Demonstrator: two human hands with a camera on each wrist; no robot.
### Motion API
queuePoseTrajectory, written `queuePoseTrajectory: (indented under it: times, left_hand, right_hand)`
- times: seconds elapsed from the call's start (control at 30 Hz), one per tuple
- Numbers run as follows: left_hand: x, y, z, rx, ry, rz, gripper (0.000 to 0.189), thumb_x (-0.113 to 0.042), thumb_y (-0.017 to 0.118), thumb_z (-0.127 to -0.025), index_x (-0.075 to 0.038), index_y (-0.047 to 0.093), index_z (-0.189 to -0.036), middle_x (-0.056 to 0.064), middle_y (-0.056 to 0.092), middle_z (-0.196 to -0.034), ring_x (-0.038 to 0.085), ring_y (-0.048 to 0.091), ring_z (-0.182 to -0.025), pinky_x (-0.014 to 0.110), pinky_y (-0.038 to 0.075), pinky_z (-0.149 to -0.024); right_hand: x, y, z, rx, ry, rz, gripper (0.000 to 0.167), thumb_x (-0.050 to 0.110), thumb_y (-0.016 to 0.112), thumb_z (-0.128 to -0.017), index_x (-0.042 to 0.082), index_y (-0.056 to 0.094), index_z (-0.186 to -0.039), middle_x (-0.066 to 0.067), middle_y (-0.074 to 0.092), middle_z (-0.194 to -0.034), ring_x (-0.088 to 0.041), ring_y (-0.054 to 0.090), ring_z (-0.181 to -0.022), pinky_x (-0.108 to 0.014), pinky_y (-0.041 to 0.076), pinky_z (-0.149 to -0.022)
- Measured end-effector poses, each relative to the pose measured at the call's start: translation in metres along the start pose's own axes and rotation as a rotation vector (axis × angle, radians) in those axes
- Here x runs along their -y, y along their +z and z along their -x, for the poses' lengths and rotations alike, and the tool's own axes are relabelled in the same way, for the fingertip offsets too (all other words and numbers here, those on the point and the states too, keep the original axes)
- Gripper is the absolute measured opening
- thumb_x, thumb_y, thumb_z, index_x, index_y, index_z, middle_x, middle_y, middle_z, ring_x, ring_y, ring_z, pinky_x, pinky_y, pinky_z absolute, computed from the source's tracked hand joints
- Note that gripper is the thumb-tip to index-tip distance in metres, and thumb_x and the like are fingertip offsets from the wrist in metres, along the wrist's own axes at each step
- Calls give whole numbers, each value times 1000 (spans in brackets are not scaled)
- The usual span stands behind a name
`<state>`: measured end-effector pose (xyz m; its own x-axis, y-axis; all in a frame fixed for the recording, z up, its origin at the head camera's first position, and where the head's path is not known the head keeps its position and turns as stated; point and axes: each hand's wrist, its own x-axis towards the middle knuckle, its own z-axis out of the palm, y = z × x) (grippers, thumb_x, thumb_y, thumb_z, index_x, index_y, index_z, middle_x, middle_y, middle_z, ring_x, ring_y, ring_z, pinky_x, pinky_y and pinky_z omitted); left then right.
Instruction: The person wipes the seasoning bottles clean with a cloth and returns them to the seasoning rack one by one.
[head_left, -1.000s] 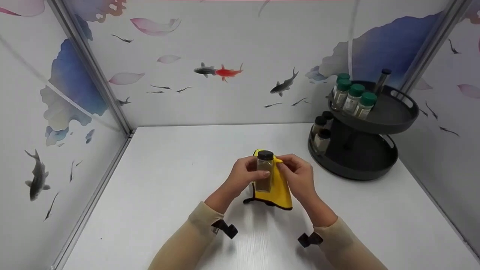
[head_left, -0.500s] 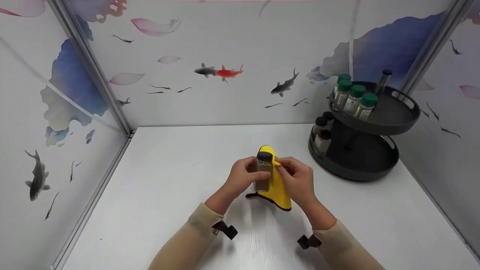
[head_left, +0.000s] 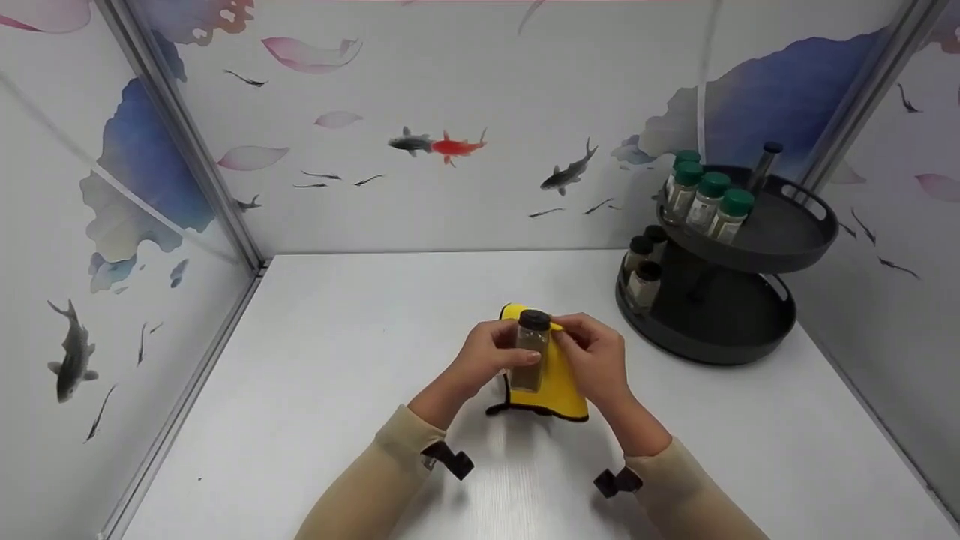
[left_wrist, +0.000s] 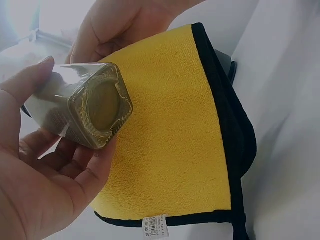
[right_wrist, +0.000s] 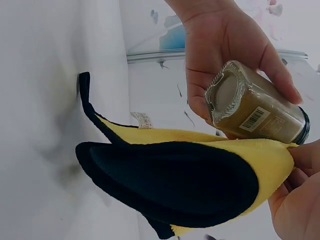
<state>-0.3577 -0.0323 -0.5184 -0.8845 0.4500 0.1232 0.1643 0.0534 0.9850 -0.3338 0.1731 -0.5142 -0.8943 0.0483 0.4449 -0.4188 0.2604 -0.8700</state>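
A square spice jar [head_left: 530, 352] with a black lid and brownish contents stands near upright in my left hand [head_left: 480, 356], thumb across its front and fingers behind. In the left wrist view the base of the jar [left_wrist: 102, 107] faces the camera. My right hand [head_left: 596, 356] pinches a yellow cloth [head_left: 561, 382] with black edging near its upper part, right beside the jar. The cloth hangs behind and to the right of the jar. A dark underside [right_wrist: 175, 180] of the folded cloth shows in the right wrist view, and a white tag [left_wrist: 156, 226] hangs at its hem.
A black two-tier round rack [head_left: 720, 330] stands at the right back of the white table [head_left: 337, 360]. Green-capped jars [head_left: 709, 199] and a slim dark-capped bottle [head_left: 765, 166] are on its upper tier. Black-capped jars [head_left: 643, 283] stand on the lower one. Printed walls enclose the table.
The cloth's top rose behind the jar half a second ago and is now lower and spread further left. The jar has dipped slightly. Both hands keep their holds.
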Motion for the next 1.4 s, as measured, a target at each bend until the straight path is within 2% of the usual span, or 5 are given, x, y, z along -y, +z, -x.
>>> queuePoseTrajectory:
  times: [0.17,0.43,0.73,0.97,1.4]
  left_hand:
    - [3,3,-1,-75,-42,-34,42,-31,85,-91,-15,74,-128,3,75,-123,19,69,-107,41,60,-102]
    - [7,3,-4,-250,-44,-223,36,-36,84,-90,-16,75,-119,2,73,-109,19,65,-98,37,61,-91]
    - [3,4,1,-149,0,-134,42,-37,85,-91,-16,74,-126,2,75,-115,18,68,-101,37,61,-97]
    - [-4,8,8,-25,101,-176,36,-32,85,-90,-16,75,-120,2,73,-104,16,63,-91,28,58,-83]
    - [-10,13,7,-132,87,-174,41,-35,84,-91,-17,75,-127,2,77,-111,16,69,-99,35,60,-93]
  right_hand:
    - [1,1,3,-7,17,11,15,4,73,-99,11,83,-108,-10,79,-97,-17,61,-73,-19,56,-70]
    - [11,6,9,0,-44,54,15,4,75,-97,9,83,-109,-9,81,-103,-13,68,-77,-16,59,-75]
    - [10,5,7,-28,-34,51,15,5,73,-99,11,82,-108,-8,80,-100,-15,70,-79,-16,59,-76]
    - [2,1,2,4,8,-32,15,2,71,-99,10,81,-108,-9,80,-100,-13,67,-78,-18,57,-74]
    - [8,0,5,-32,-32,-1,18,-1,71,-99,7,82,-110,-13,80,-100,-15,62,-74,-18,58,-74]
